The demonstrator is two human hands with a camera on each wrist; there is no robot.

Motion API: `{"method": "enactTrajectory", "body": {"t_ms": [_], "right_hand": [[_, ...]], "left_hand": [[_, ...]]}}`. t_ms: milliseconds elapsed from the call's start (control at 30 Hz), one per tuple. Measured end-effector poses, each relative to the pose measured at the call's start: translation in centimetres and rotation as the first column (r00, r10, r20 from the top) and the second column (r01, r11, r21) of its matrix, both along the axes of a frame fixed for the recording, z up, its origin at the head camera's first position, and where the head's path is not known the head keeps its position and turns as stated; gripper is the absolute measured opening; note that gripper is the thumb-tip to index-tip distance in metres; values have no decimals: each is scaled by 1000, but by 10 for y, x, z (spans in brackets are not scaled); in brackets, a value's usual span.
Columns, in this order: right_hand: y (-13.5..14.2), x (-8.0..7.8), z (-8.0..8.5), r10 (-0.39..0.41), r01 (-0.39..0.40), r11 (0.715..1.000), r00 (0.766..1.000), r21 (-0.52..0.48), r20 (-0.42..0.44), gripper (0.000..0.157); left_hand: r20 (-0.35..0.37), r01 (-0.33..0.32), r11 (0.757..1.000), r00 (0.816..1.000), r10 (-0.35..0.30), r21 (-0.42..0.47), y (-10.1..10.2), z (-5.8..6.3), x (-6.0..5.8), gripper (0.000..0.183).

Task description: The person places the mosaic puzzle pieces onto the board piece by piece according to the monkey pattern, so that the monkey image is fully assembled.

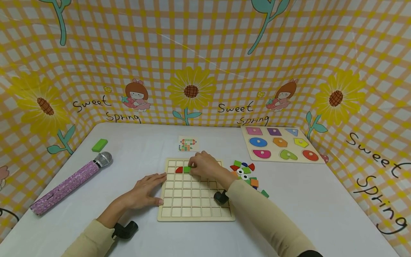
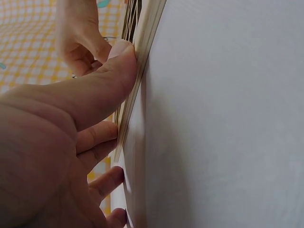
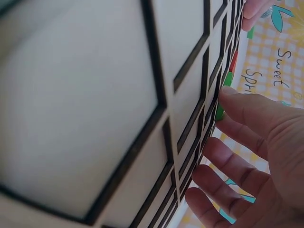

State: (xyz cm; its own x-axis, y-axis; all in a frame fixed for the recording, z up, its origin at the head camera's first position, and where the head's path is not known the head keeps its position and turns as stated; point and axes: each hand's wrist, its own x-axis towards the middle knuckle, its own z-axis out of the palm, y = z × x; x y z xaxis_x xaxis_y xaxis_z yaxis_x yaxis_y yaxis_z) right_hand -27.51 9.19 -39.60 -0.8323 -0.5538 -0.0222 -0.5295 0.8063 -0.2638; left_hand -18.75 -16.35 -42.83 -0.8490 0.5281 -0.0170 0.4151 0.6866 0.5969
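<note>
A wooden grid board point(image 1: 179, 212) lies on the white table, with a red quarter-round tile point(image 1: 179, 170) and a green square tile point(image 1: 186, 170) side by side in an upper row. Just right of them my right hand point(image 1: 205, 166) pinches another green tile point(image 3: 220, 112) between thumb and index finger, down at the grid; its other fingers are spread in the right wrist view. My left hand point(image 1: 142, 191) rests at the board's left edge, thumb and fingertips touching it, the fingers fairly straight. A small pattern card point(image 1: 188, 144) lies behind the board.
A pile of coloured tiles point(image 1: 246, 171) lies right of the board. At the back right is a shape puzzle board point(image 1: 279, 142) with knobbed pieces. On the left are a sparkly purple microphone point(image 1: 70, 185) and a green block point(image 1: 100, 145). Patterned cloth point(image 1: 192, 53) walls the table.
</note>
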Motion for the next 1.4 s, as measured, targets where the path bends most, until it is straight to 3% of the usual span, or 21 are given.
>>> {"method": "enactTrajectory", "body": {"t_ms": [200,467,800,1133,1400], "right_hand": [[2,0,-2,-14,14,1000,1000,-10,4,23],[20,9,14,-49,51,995,999,-87,23,26],[84,10,24,-98,93,977,995,-190,-16,27],[153,15,16,-209,213,961,977,-177,45,29],[190,15,3,-238,243,963,970,-116,58,30]], "left_hand": [[-2,-10,1000,1000,10,-3,3,1,1,79],[-11,2,1000,1000,-2,7,2,0,1,79],[11,31,998,999,-31,48,2,0,0,78],[4,39,997,999,-39,60,1,-3,-1,79],[11,34,998,999,-35,52,2,-3,-2,80]]}}
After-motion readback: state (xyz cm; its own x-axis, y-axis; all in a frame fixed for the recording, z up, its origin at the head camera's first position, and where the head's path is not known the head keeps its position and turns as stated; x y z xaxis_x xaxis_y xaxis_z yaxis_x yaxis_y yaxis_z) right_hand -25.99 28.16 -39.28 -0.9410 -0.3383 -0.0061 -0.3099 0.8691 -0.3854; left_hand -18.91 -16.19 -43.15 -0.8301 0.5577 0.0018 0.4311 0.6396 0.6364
